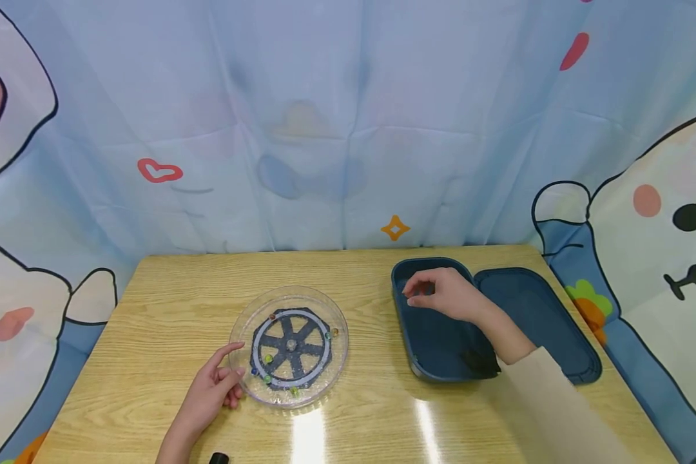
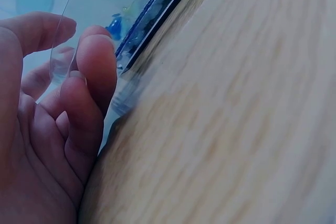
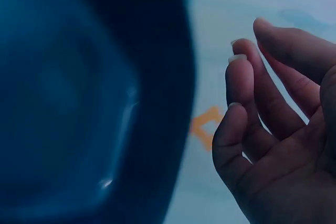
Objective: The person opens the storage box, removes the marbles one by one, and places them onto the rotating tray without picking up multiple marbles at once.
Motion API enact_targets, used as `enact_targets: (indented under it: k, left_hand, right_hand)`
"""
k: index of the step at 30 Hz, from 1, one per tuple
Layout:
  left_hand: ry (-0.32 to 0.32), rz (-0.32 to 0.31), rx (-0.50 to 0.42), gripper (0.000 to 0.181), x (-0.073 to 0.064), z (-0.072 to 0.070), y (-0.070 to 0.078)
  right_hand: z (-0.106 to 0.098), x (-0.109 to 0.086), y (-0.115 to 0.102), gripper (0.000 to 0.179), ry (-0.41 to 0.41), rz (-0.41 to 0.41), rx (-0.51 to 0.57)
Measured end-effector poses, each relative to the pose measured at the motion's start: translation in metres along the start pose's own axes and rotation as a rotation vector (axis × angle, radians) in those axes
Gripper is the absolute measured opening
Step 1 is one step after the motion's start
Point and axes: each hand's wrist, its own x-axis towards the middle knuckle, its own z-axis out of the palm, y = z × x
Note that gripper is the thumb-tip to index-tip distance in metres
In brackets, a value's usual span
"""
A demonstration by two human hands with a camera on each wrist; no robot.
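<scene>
My left hand (image 1: 210,390) is at the left edge of a clear round dish (image 1: 338,364), forefinger and thumb tips touching its rim. In the left wrist view, the loosely bent fingers (image 2: 94,64) overlap the clear wall. Several small coloured glass marbles lie in the dish, among them a yellow-green marble (image 1: 268,359) and a blue marble (image 2: 115,26). A dark spoked wheel shape (image 1: 291,345) with a pale ring shows through the dish. Over the far part of a dark blue box (image 1: 408,335), my right hand (image 1: 445,293) hovers with bent fingers; no held object shows in the right wrist view.
A dark blue lid (image 1: 522,309) lies right of the box. A black object (image 1: 218,458) shows at the bottom edge of the head view. Behind the wooden table (image 1: 174,309) hangs a printed blue curtain (image 1: 325,129).
</scene>
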Motion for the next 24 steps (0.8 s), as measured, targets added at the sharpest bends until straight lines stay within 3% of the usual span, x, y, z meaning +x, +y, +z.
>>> enact_targets:
  k: [8, 13, 17, 24]
  left_hand:
    - [0.001, 0.009, 0.000, 0.051, 0.001, -0.001, -0.001]
    - [0.011, -0.003, -0.005, 0.051, 0.001, -0.001, -0.002]
    - [0.014, -0.005, -0.006, 0.051, 0.001, 0.000, -0.003]
    - [0.005, 0.001, -0.003, 0.051, 0.002, -0.001, -0.003]
  right_hand:
    - [0.002, 0.002, 0.033, 0.010, -0.217, -0.007, 0.062]
    - [0.008, 0.005, 0.043, 0.016, -0.415, -0.009, 0.180]
    - [0.016, 0.006, 0.046, 0.018, -0.575, 0.042, 0.265]
    - [0.019, 0.006, 0.034, 0.024, -0.712, 0.148, 0.173]
